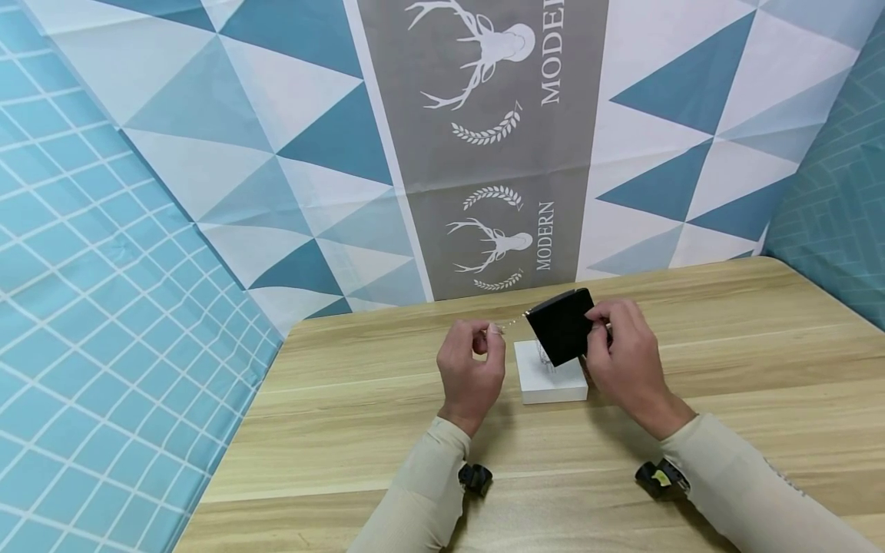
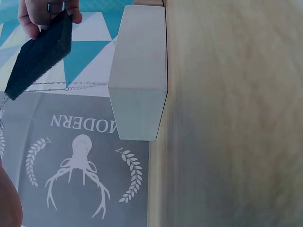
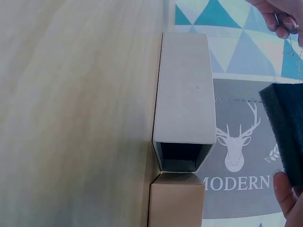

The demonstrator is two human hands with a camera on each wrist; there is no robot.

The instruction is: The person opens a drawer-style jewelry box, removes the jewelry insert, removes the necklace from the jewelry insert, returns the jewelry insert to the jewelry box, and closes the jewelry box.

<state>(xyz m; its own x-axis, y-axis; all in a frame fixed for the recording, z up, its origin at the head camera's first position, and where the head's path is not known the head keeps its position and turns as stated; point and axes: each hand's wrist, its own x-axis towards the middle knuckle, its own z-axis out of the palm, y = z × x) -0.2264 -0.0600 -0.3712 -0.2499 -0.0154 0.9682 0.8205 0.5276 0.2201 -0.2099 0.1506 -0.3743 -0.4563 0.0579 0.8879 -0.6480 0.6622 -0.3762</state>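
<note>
My left hand (image 1: 473, 372) pinches the end of a fine chain (image 1: 512, 322) between thumb and fingertips. The chain runs across to a corner of a thin black foam pad (image 1: 561, 326), and more of it (image 2: 66, 88) hangs below the pad. My right hand (image 1: 625, 361) grips the pad by its right edge, holding it tilted above the table. Under the pad lies a white box (image 1: 553, 392), whose open end shows in the right wrist view. What fastens the chain to the pad is too small to tell.
A brown cardboard box (image 3: 177, 201) lies beside the white box's open end, mostly hidden in the head view. Both rest on the wood-grain table (image 1: 332, 430). Behind the table's far edge stands a patterned wall covering (image 1: 498, 169).
</note>
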